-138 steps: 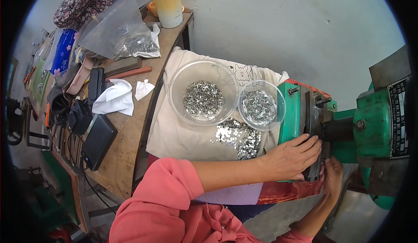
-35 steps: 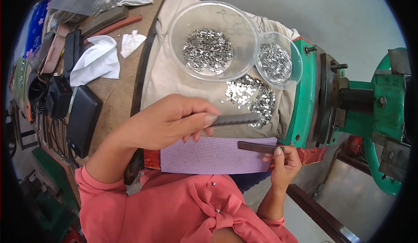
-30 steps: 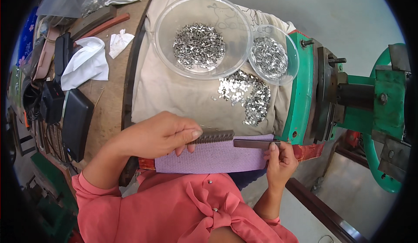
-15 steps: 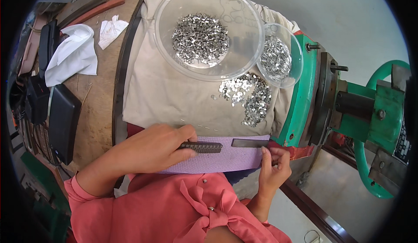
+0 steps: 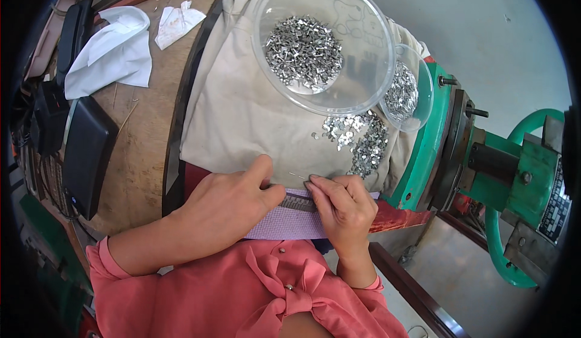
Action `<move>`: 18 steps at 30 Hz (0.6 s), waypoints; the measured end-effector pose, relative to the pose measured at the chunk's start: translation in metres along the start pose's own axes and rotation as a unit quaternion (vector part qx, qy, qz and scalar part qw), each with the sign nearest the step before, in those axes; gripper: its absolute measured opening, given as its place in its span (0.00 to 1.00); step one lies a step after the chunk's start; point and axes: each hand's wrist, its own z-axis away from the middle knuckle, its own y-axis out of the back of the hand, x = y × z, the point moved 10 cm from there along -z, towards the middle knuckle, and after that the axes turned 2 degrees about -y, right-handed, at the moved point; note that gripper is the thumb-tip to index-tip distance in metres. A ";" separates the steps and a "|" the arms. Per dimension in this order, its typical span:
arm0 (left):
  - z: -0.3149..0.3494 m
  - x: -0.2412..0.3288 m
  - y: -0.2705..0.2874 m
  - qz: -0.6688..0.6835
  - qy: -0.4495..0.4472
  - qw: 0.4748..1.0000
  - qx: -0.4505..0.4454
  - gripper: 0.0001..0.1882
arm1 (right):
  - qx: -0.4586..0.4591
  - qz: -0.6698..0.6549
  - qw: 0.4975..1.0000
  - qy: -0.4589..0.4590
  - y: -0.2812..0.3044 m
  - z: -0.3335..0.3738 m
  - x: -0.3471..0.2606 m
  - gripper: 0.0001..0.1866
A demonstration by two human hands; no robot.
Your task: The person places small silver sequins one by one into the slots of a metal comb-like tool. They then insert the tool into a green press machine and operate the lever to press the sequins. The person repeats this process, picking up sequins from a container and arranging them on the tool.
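My left hand [image 5: 227,199] is curled over the left end of a dark slotted metal strip [image 5: 296,203], thumb against it; the fingers hide that end. My right hand [image 5: 345,208] meets the strip's other end, thumb and forefinger pinched together at its upper edge. What sits in that pinch is hidden. Beneath both hands lies a purple woven mat [image 5: 278,224]. Just above the fingers, a few thin pin-like metal pieces [image 5: 296,175] rest on the beige cloth [image 5: 224,120]. Beyond them spreads a pile of small shiny metal discs [image 5: 368,150].
A large clear tub [image 5: 375,29] of short metal bits stands at the back, beside a smaller clear bowl [image 5: 427,99] of thin metal pieces. Green machinery with a handwheel [image 5: 495,253] is at right. White cloth [image 5: 115,53] and a black case [image 5: 89,150] lie left.
My right hand has moved left, from the plain dark strip's right end to the slotted strip. The plain strip no longer shows separately. The view has shifted slightly.
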 end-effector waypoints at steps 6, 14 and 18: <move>0.001 0.000 0.020 0.017 -0.052 0.995 0.079 0.08 | -0.016 -0.042 0.998 -0.044 -0.001 0.000 0.004 0.10; 0.000 -0.014 0.043 0.011 -0.031 0.983 0.180 0.09 | -0.014 -0.042 0.999 0.003 -0.004 -0.010 -0.010 0.10; -0.004 -0.018 0.039 -0.008 -0.021 0.983 0.180 0.09 | -0.008 0.003 1.000 0.024 -0.007 -0.013 -0.012 0.10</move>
